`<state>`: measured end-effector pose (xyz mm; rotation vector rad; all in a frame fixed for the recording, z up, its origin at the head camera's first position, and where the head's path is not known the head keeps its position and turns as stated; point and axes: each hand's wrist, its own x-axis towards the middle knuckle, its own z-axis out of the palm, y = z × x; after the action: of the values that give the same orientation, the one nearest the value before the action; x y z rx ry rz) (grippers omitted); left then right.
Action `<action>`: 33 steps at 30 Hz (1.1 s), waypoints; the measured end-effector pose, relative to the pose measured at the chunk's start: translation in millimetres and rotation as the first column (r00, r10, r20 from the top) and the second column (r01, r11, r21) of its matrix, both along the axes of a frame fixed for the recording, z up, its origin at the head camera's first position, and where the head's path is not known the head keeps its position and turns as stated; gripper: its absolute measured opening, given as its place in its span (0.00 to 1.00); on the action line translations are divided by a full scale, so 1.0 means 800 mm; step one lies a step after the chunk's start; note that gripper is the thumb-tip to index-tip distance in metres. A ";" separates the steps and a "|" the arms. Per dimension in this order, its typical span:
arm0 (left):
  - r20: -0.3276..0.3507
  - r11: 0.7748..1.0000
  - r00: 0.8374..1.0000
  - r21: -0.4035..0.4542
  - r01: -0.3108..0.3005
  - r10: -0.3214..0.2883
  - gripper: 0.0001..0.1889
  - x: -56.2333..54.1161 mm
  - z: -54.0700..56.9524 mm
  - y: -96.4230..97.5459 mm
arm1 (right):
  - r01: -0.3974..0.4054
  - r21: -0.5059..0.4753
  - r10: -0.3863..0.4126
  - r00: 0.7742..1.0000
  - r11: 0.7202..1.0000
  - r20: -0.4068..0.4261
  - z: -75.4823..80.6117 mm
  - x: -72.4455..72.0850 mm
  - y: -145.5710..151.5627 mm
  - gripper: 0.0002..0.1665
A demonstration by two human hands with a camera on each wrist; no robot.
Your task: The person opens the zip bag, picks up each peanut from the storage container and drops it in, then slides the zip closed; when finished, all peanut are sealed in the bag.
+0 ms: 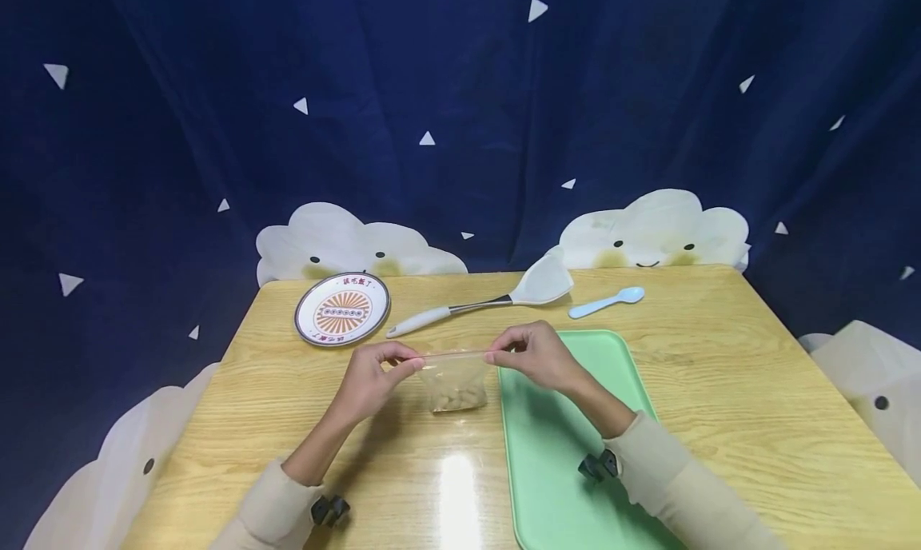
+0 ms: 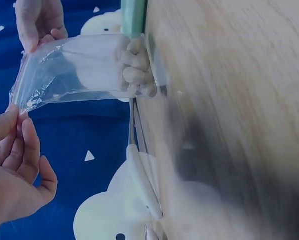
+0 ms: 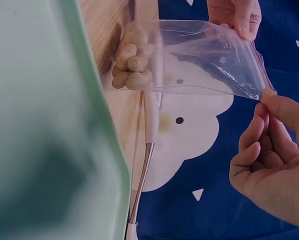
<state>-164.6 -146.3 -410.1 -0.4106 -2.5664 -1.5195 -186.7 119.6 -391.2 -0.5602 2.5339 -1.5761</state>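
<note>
A clear zip bag with a reddish seal strip along its top hangs between both hands. Several pale, nut-like pieces lie in its bottom. My left hand pinches the left top corner between thumb and fingers. The right top corner is pinched by my right hand. In the left wrist view the bag is stretched along its top edge, its filled end close to the wooden table.
Under my right arm lies a green tray. Behind the bag are a white plate with an orange print, a spatula with a white handle, and a light blue spoon. A dark blue curtain hangs behind the table.
</note>
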 end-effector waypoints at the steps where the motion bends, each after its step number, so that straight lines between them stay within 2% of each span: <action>1: 0.000 1.000 1.000 -0.002 -0.008 0.008 0.05 0.001 0.001 -0.001 | -0.010 0.004 0.010 1.000 1.000 0.007 0.001 0.001 0.001 0.06; 3: 0.018 1.000 1.000 0.008 -0.022 0.022 0.05 0.005 0.006 -0.002 | -0.050 0.005 0.050 0.998 0.999 0.028 0.006 0.004 0.004 0.07; 5: 0.051 0.999 0.999 0.033 -0.012 0.011 0.06 0.012 0.013 -0.003 | -0.117 -0.003 0.117 0.992 0.993 0.045 0.012 0.008 0.008 0.07; 9: 0.113 0.993 0.989 0.074 0.089 -0.097 0.06 0.026 0.029 -0.008 | -0.277 -0.017 0.277 0.956 0.961 0.092 0.027 0.014 0.018 0.08; 11: 0.158 0.986 0.975 0.069 0.150 -0.159 0.06 0.028 0.034 -0.010 | -0.327 0.009 0.324 0.938 0.945 0.123 0.030 0.011 0.020 0.08; 13: 0.207 0.979 0.957 0.049 0.196 -0.202 0.06 0.023 0.032 -0.011 | -0.348 0.062 0.335 0.929 0.936 0.154 0.027 0.003 0.020 0.08; 16: 0.276 0.977 0.940 -0.009 0.213 -0.202 0.05 0.008 0.022 -0.011 | -0.327 0.158 0.296 0.936 0.932 0.193 0.015 -0.014 0.013 0.08; 19: 0.283 0.980 0.949 -0.092 0.174 -0.142 0.05 -0.012 0.008 -0.007 | -0.278 0.235 0.233 0.951 0.931 0.205 0.002 -0.031 0.003 0.07; 23: 0.269 0.978 0.961 -0.177 0.112 -0.062 0.05 -0.036 -0.007 0.001 | -0.209 0.343 0.164 0.974 0.916 0.155 -0.011 -0.047 -0.009 0.07; 26: 0.258 0.971 0.966 -0.227 0.079 -0.018 0.06 -0.051 -0.022 0.007 | -0.159 0.444 0.125 0.987 0.882 0.104 -0.019 -0.056 -0.017 0.08; 29: 0.223 0.958 0.975 -0.280 0.068 -0.004 0.06 -0.063 -0.038 0.012 | -0.120 0.533 0.101 0.993 0.838 0.064 -0.028 -0.064 -0.024 0.09; 31: 0.198 0.940 0.980 -0.330 0.083 -0.017 0.06 -0.068 -0.045 0.016 | -0.111 0.564 0.097 0.994 0.818 0.055 -0.034 -0.066 -0.025 0.09; 33: 0.204 0.917 0.978 -0.382 0.115 -0.038 0.07 -0.071 -0.045 0.016 | -0.113 0.572 0.113 0.993 0.812 0.035 -0.039 -0.068 -0.022 0.11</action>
<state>-221.0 -133.5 -445.8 -0.4274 -3.0513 -1.1021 -241.0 102.1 -422.0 -0.6060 2.7165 -0.6939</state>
